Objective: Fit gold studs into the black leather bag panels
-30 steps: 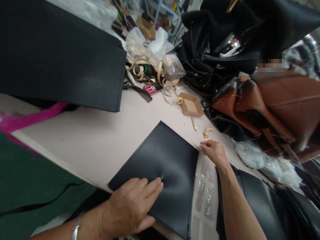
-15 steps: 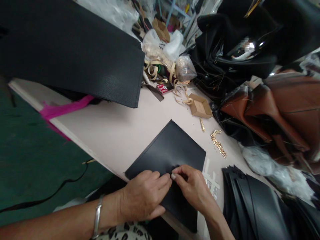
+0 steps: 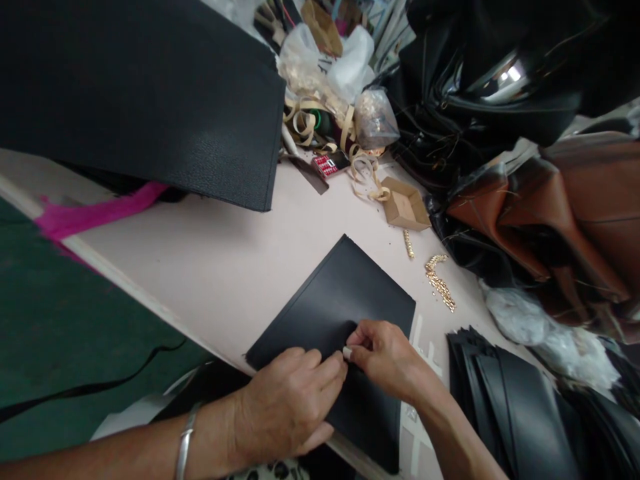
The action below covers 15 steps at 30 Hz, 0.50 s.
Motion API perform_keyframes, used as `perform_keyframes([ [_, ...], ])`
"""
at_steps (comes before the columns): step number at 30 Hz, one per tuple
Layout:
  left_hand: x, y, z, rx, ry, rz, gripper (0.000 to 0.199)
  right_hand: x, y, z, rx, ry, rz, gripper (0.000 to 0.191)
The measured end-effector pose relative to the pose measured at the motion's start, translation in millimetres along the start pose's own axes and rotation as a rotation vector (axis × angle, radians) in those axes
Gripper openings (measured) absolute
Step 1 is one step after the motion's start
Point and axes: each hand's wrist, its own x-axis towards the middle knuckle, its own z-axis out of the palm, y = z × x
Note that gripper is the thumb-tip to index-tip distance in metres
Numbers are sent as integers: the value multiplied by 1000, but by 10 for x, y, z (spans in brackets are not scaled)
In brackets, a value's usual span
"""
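Observation:
A black leather panel [image 3: 345, 287] lies at an angle on the pale table, its near side at the table's front edge. My left hand [image 3: 293, 403] is closed at that near side, fingers bent over the top and thumb lower down by the edge. Just to its right, my right hand [image 3: 387, 353] pinches thumb and forefinger together at the middle of the panel. Both sets of fingertips nearly meet; whatever small thing sits between them is hidden. Gold-coloured metal pieces [image 3: 440, 283] lie beyond my right hand, with a short gold row [image 3: 409, 245] near them.
A large black textured panel [image 3: 200, 133] juts in from the upper left, above a pink strip [image 3: 100, 208]. A small cardboard box [image 3: 407, 207], tan ribbon and plastic bags [image 3: 376, 120] crowd the back. Black panels [image 3: 505, 400] are stacked right, below brown leather pieces [image 3: 580, 207].
The view has shifted slightly. My right hand has tilted a little, its fingers more curled over the same spot; my left hand stays nearly in place on the panel.

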Motion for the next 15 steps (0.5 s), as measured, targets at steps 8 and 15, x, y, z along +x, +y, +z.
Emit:
perform_keyframes([
  [8,-8,-7,-10,-24,-16,-6,56,40,-60,6,-11,55,-2,8],
  [15,-144,-76,318,33,228,-53,51,-163,92,7,127,271,-41,25],
])
